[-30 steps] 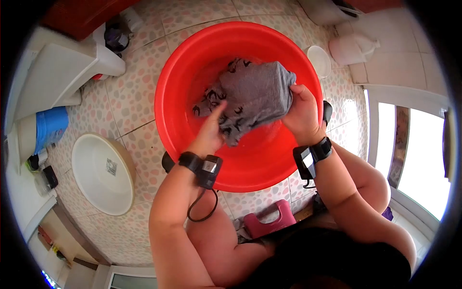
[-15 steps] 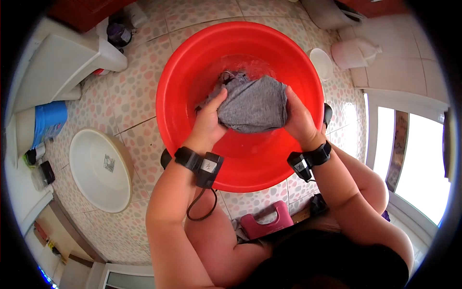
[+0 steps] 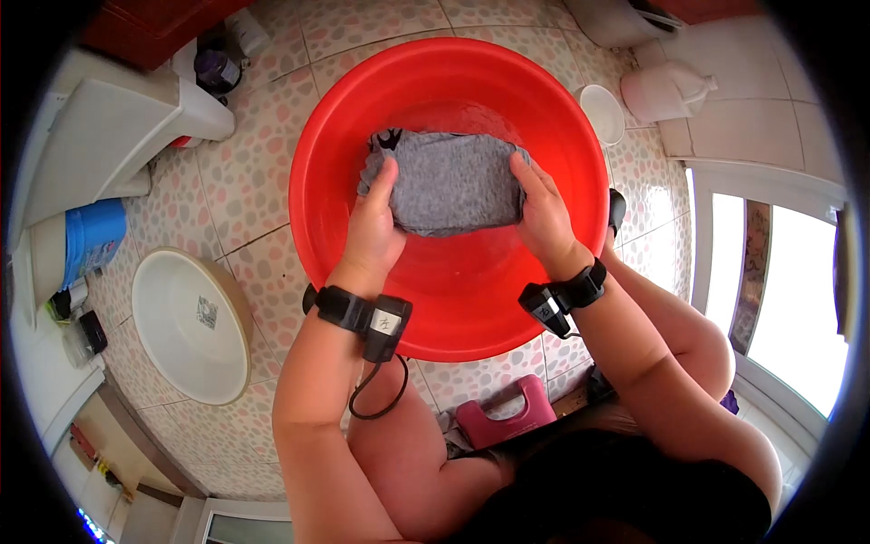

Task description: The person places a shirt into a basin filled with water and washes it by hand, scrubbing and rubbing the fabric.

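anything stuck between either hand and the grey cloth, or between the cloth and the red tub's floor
Nothing visible: the left hand and right hand hold the cloth directly, at opposite ends. The cloth hides the tub right beneath it.

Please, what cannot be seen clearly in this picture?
In the head view:
Gray cloth: its underside faces away from the camera.
Left hand: fingertips other than the thumb's are behind the cloth.
Label in the white basin: print too small.
Pink plastic object: partly hidden by dark clothing.
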Demonstrator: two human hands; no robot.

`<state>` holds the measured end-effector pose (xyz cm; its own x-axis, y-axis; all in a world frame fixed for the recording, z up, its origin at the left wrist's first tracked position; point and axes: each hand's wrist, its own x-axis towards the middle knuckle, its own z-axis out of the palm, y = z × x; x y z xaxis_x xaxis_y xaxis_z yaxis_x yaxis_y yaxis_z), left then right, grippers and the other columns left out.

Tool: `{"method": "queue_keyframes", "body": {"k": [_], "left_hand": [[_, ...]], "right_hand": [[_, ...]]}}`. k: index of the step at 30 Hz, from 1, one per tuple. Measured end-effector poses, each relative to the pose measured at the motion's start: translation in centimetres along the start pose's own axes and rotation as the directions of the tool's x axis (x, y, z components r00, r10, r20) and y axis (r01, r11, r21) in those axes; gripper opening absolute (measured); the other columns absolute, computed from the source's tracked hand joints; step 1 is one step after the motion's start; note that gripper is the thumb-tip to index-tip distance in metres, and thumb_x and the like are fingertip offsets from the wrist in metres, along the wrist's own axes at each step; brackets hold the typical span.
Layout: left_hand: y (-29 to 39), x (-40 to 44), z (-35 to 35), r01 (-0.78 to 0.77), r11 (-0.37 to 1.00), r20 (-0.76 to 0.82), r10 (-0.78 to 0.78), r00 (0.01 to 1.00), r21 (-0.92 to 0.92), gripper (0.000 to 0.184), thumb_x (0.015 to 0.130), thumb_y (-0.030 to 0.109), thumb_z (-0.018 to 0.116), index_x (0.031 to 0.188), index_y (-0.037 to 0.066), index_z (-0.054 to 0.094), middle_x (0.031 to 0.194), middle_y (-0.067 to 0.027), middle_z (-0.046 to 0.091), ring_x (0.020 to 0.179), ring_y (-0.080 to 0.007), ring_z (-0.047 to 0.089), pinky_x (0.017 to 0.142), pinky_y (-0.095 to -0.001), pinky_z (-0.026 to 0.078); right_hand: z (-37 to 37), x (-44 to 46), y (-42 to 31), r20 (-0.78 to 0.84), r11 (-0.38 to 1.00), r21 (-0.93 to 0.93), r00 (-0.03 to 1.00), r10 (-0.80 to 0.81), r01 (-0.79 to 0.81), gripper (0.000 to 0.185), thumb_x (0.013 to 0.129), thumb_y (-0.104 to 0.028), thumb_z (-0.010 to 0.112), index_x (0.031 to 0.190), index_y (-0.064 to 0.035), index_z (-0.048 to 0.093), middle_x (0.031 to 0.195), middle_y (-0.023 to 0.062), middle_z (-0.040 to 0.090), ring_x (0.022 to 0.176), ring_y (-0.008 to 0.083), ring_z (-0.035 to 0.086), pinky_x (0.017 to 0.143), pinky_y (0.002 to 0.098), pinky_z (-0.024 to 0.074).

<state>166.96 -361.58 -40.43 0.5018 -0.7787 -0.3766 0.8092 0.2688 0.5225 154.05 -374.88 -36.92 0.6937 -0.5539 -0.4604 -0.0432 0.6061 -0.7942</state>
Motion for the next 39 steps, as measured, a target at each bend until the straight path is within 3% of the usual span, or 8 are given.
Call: {"method": "queue_keyframes", "body": {"k": [15, 18, 20, 21, 26, 31, 34, 39], "left_hand": [[-3.9, 0.8, -1.0, 0.084, 0.992, -0.237, -0.059, 0.97, 0.099, 0.034, 0.086, 0.024, 0.054, 0.109, -0.001, 0.052, 0.105, -0.0078, 0.055, 0.095, -0.0167, 0.053, 0.08, -0.0303, 0.043], [-3.5, 0.8, 0.1, 0.288, 0.951, -0.174, -0.305, 0.936, -0.117, 0.037, 0.087, 0.032, 0.051, 0.103, -0.001, 0.054, 0.099, -0.0077, 0.056, 0.089, -0.0162, 0.055, 0.074, -0.0299, 0.045], [-4.5, 1.1, 0.2, 0.302, 0.943, -0.222, -0.328, 0.918, -0.142, 0.04, 0.087, 0.037, 0.05, 0.098, -0.001, 0.055, 0.095, -0.0075, 0.057, 0.084, -0.0152, 0.055, 0.07, -0.0294, 0.046], [-6.7, 1.0, -0.5, 0.245, 0.964, -0.257, -0.265, 0.93, -0.108, 0.038, 0.088, 0.036, 0.048, 0.101, 0.002, 0.054, 0.098, -0.0067, 0.057, 0.086, -0.016, 0.055, 0.074, -0.0301, 0.045], [-5.3, 1.2, 1.8, 0.202, 0.977, -0.394, -0.161, 0.905, 0.064, 0.031, 0.088, 0.032, 0.047, 0.098, 0.004, 0.054, 0.094, -0.0054, 0.057, 0.085, -0.0152, 0.055, 0.074, -0.0296, 0.045], [-4.7, 1.4, 0.2, 0.065, 0.985, -0.386, -0.122, 0.914, -0.159, 0.033, 0.082, 0.028, 0.055, 0.081, -0.004, 0.059, 0.078, -0.0075, 0.058, 0.07, -0.0144, 0.054, 0.061, -0.0302, 0.043], [-5.0, 1.3, 2.0, 0.084, 0.967, -0.501, 0.051, 0.864, 0.242, 0.04, 0.083, 0.031, 0.054, 0.073, -0.007, 0.057, 0.072, -0.0081, 0.057, 0.069, -0.0134, 0.05, 0.061, -0.0312, 0.041], [-4.8, 1.6, 0.2, 0.018, 0.977, -0.443, 0.08, 0.893, 0.213, 0.045, 0.082, 0.033, 0.054, 0.071, -0.011, 0.055, 0.069, -0.0101, 0.057, 0.067, -0.0145, 0.05, 0.059, -0.0318, 0.041]], "right_hand": [[1.1, -0.7, 1.0, 0.077, 0.975, -0.207, 0.995, -0.07, 0.085, 0.034, 0.093, -0.024, 0.04, 0.113, 0.0014, 0.049, 0.103, 0.0036, 0.057, 0.091, 0.011, 0.053, 0.081, 0.027, 0.0418], [2.5, -1.4, 2.8, 0.129, 0.861, -0.468, 0.979, -0.157, 0.199, 0.027, 0.089, -0.024, 0.047, 0.097, 0.0003, 0.056, 0.086, 0.0108, 0.062, 0.078, 0.019, 0.059, 0.07, 0.0326, 0.0454], [3.3, -1.4, 3.2, 0.417, 0.19, -0.856, 0.859, -0.296, 0.481, 0.026, 0.083, -0.025, 0.055, 0.074, -0.0008, 0.056, 0.065, 0.019, 0.058, 0.062, 0.033, 0.057, 0.057, 0.0395, 0.045], [3.8, -0.9, 3.1, 0.395, 0.14, -0.865, 0.825, -0.404, 0.482, 0.032, 0.08, -0.028, 0.055, 0.06, -0.0025, 0.052, 0.058, 0.0234, 0.051, 0.056, 0.0415, 0.051, 0.051, 0.0447, 0.0427], [4.6, 3.0, 3.6, 0.19, 0.15, -0.932, 0.798, -0.572, 0.329, 0.036, 0.083, -0.029, 0.05, 0.06, -0.0007, 0.053, 0.057, 0.0224, 0.052, 0.053, 0.039, 0.054, 0.048, 0.0459, 0.0424], [4.3, 2.0, 4.0, 0.407, 0.078, -0.866, 0.788, -0.462, 0.494, 0.038, 0.083, -0.029, 0.047, 0.059, -0.0007, 0.056, 0.058, 0.0224, 0.053, 0.053, 0.0382, 0.055, 0.047, 0.0461, 0.0428], [3.5, 4.4, 3.8, 0.227, 0.068, -0.959, 0.892, -0.391, 0.274, 0.041, 0.084, -0.031, 0.045, 0.062, 0.0013, 0.058, 0.059, 0.0227, 0.054, 0.053, 0.0384, 0.055, 0.05, 0.0464, 0.0437], [5.0, 1.2, 3.9, 0.447, -0.017, -0.872, 0.781, -0.435, 0.49, 0.037, 0.083, -0.029, 0.045, 0.062, -0.0012, 0.057, 0.063, 0.0219, 0.056, 0.058, 0.039, 0.056, 0.053, 0.0477, 0.0445]]}}
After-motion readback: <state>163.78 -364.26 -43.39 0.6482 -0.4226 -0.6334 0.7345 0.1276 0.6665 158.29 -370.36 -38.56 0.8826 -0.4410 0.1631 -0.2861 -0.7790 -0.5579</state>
